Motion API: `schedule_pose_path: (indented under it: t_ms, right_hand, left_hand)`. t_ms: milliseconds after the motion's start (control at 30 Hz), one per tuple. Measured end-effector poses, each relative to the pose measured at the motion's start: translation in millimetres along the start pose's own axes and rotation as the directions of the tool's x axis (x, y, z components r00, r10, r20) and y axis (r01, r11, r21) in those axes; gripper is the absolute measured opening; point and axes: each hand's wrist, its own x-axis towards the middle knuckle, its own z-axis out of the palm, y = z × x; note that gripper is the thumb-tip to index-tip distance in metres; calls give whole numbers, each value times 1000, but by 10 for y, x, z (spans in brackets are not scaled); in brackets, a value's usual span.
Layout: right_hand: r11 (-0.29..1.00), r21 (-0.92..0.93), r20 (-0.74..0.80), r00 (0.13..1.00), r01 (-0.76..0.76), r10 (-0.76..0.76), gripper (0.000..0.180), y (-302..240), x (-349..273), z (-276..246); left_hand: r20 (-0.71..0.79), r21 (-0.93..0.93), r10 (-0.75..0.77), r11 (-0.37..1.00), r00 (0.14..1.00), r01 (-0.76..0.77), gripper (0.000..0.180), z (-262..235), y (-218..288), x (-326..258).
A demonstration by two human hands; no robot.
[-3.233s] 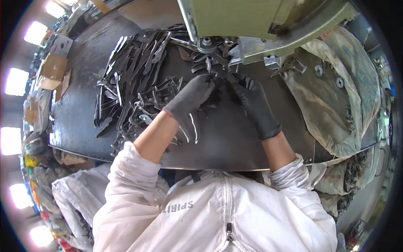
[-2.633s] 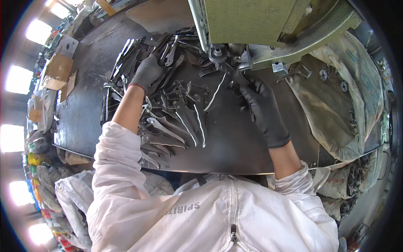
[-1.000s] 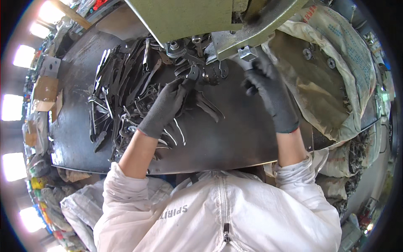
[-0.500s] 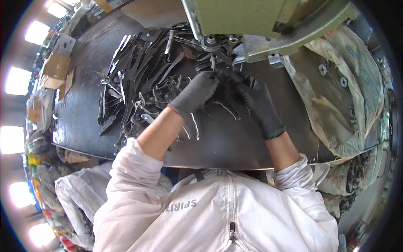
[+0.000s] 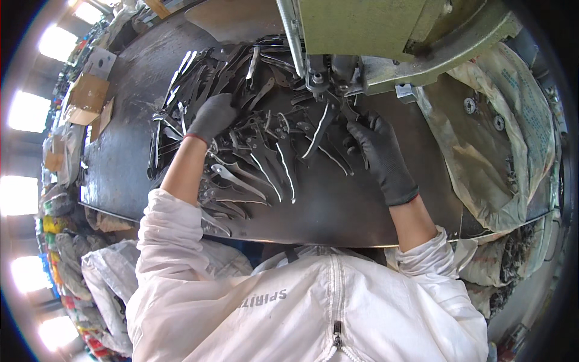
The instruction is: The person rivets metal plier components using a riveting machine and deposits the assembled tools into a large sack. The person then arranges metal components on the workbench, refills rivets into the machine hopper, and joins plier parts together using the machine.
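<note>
My left hand [image 5: 215,118], in a dark grey glove, reaches over the pile of flat dark metal handle pieces [image 5: 202,81] at the far left of the table. Its fingertips are hidden, so I cannot tell if they grip a piece. My right hand [image 5: 381,154], gloved alike, has its fingers bent round the right handle of a dark plier-like tool [image 5: 321,130]. That tool's upper end sits under the head [image 5: 321,81] of a green machine [image 5: 362,30]. Its other handle, with a bright edge, points down and left. Several similar jointed tools [image 5: 265,160] lie between my hands.
The dark metal table [image 5: 338,211] has a near edge close to my body. A large whitish sack [image 5: 446,157] lies open on the right, with two small metal discs by it. Cardboard boxes [image 5: 86,98] stand at the far left.
My left hand has left the machine head and moved left to the handle pile. My right hand has stayed near the head, shifting slightly down and right in the picture.
</note>
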Motion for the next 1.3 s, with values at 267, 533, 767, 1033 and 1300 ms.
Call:
schedule_pose_path:
  t_ms: [267, 533, 767, 1033, 1300]
  right_hand:
    - [997, 46, 21, 998, -56, 55, 28, 27, -158, -100]
    - [1000, 30, 60, 998, -9, 7, 41, 90, -212, -231]
    - [951, 73, 86, 949, 299, -305, 15, 148, -138, 0]
    - [502, -865, -328, 773, -14, -543, 34, -726, 689, -2553]
    - [-432, -895, 362, 744, 110, -561, 39, -907, 1431, -4599]
  left_hand:
    - [213, -974, -199, 28, 957, 223, 27, -663, 348, -367]
    - [247, -966, -64, 63, 967, 251, 52, -962, 918, -785]
    - [324, -945, 451, 125, 831, 301, 60, -843, 2194, -720]
    - [170, -869, 189, 492, 967, 56, 17, 34, 1909, -451]
    - [243, -887, 124, 430, 962, 169, 16, -82, 2147, -415]
